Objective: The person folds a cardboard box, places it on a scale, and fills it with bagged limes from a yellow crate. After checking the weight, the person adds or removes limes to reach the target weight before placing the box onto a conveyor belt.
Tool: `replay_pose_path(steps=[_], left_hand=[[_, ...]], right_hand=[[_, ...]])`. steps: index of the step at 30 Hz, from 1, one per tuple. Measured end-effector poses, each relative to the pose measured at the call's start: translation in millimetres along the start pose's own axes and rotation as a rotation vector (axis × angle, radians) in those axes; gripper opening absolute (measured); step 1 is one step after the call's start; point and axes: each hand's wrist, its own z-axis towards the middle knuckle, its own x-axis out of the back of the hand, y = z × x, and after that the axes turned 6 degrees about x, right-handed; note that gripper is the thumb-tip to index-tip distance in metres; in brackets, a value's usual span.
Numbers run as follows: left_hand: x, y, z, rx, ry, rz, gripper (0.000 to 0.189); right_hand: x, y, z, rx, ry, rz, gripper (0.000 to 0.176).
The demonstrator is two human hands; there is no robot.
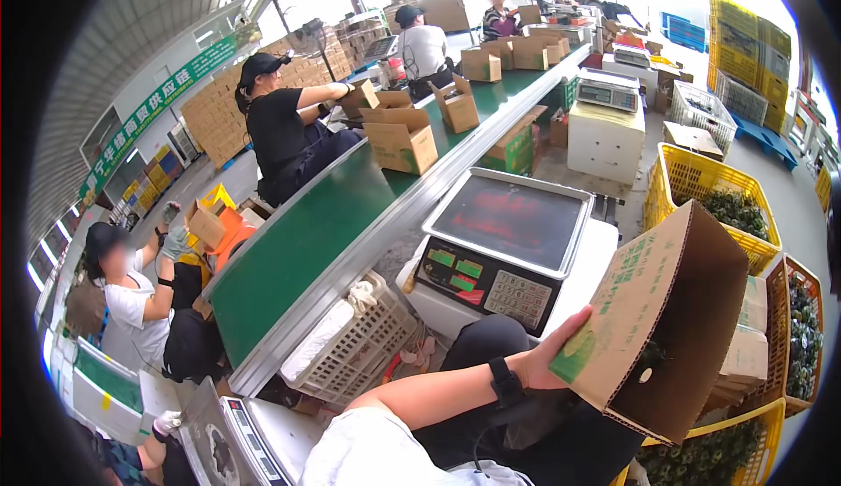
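My left hand (550, 354), wearing a dark wristband, grips the near side of an open cardboard box (624, 306). The box is tilted, with its mouth facing right and down toward me. Inside it, a small dark green bit and a pale hole or spot show against the shadowed cardboard. My right hand is out of sight. In front of me, a digital scale (517, 223) with a dark, bare pan and a keypad rests on a white stand, just left of the box. Below the box sits a yellow crate (780, 429) of dark green produce.
A green conveyor belt (298, 262) carries several open boxes (399, 140). Co-workers sit along its far side. Under its near edge stands a white crate (359, 337). Another yellow crate (661, 170) and an orange-brown crate (810, 267) hold produce at right. A second scale (609, 90) stands ahead.
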Motion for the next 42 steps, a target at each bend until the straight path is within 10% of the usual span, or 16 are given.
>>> replay_pose_path(steps=[7,24,29,31,33,37,38,40,42], left_hand=[[-17,8,-32,-0.114,0.06,0.318,0.082],[-11,66,-110,-0.314,0.072,0.142,0.057],[-48,54,-104,-0.395,0.322,0.353,0.063],[-29,60,-101,-0.304,-0.045,0.247,0.064],[-41,50,-89,-0.386,0.344,0.381,0.065],[-47,41,-71,-0.46,0.431,0.542,0.065],[-43,43,-70,-0.48,0.415,0.517,0.066],[-42,55,-71,-0.564,0.383,0.52,0.068],[-35,71,-76,-0.622,0.35,0.512,0.07]], right_hand=[[9,9,-11,-0.02,-0.059,0.072,0.08],[52,28,-108,-0.061,0.007,1.133,0.074],[170,-61,-197,0.371,0.185,1.365,0.073],[233,-121,-220,0.611,-0.019,1.356,0.067],[278,-227,-252,0.859,-0.135,1.073,0.065],[295,-420,-318,1.068,-0.265,0.721,0.054],[296,-456,-309,1.603,0.021,0.151,0.048],[274,-525,-311,2.002,0.204,-0.419,0.039],[243,-577,-315,2.014,0.081,-0.403,0.041]])
